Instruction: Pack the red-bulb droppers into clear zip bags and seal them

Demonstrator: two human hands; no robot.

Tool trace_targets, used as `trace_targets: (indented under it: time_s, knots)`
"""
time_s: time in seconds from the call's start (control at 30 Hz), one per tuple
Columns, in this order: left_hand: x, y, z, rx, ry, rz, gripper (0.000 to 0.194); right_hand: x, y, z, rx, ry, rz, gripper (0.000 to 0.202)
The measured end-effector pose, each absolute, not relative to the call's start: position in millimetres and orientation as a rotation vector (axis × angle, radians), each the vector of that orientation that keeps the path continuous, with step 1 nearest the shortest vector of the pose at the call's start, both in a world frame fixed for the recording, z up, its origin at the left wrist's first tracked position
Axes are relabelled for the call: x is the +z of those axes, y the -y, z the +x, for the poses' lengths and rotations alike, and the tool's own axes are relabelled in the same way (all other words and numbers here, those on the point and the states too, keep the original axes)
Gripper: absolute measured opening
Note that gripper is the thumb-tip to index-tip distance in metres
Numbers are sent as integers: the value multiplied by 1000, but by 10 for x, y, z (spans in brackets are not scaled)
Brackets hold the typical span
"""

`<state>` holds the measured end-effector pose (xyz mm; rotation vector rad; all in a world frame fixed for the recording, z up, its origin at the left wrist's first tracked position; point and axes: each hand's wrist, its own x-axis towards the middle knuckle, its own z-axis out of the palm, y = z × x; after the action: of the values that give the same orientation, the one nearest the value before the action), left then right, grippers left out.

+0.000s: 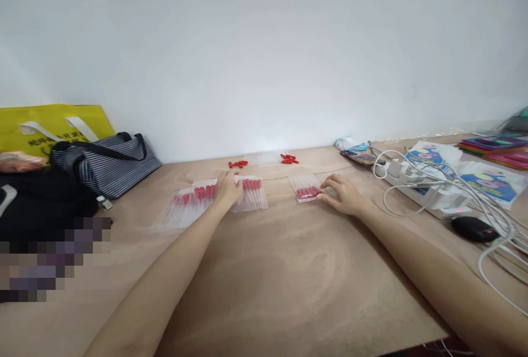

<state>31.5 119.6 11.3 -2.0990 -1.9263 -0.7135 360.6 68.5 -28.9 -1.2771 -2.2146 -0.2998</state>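
My right hand (341, 195) has thumb and fingertips at the right edge of a small clear bag (305, 187), gripping it. Several red pieces lie in a row along the bag's near end. On the left, my left hand (229, 187) rests with fingers stretched out over a row of overlapping clear bags (249, 198). Those hold red-ended pieces with pale, thin lower parts, and my hand hides some of them. Beyond the hands lie two small loose groups of red pieces, one on the left (238, 164) and one on the right (289, 158).
A pale clear sheet (269, 159) lies near the wall. At left stand a striped bag (111, 161), a yellow bag (53, 126) and a black bag (45, 208). At right are a power strip (429, 195) with tangled white cables, a black mouse (474, 229) and printed packets (490, 181).
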Motion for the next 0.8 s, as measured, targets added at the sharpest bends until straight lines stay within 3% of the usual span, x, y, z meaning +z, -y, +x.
trace_targets:
  time_s: [0.23,0.43,0.7,0.8]
  knots:
    - [118,-1584,343,-563,2181,-1934,42,-310,-600,3256,-164,2366,-1187,30]
    - [142,-1722,363,-628,2269,-1980,21,-369,-673,3319,-7,2373,-1146,35]
    - [294,-1596,346,-1034,2114,-2186,13,-344,-612,3214,-223,2170,-1089,25]
    - [388,-1482,389,-1251,1999,-2185,10,-309,-626,2981,-14,1995,-1052,20]
